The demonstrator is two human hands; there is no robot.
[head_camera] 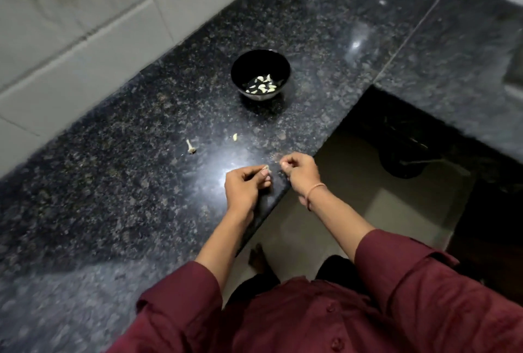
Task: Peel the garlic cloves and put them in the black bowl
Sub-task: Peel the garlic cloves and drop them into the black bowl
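The left hand (246, 183) pinched a garlic clove (266, 167) over the near edge of the dark counter (141, 154). The right hand (300, 173) was curled just beside it, but I could not tell if it held anything. Peeled cloves (261, 85) lay in the black bowl (246, 67), farther away.

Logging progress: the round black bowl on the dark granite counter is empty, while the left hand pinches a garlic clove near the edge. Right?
No: the head view shows the round black bowl holding several pale peeled garlic cloves. The left hand does pinch a garlic clove near the edge.
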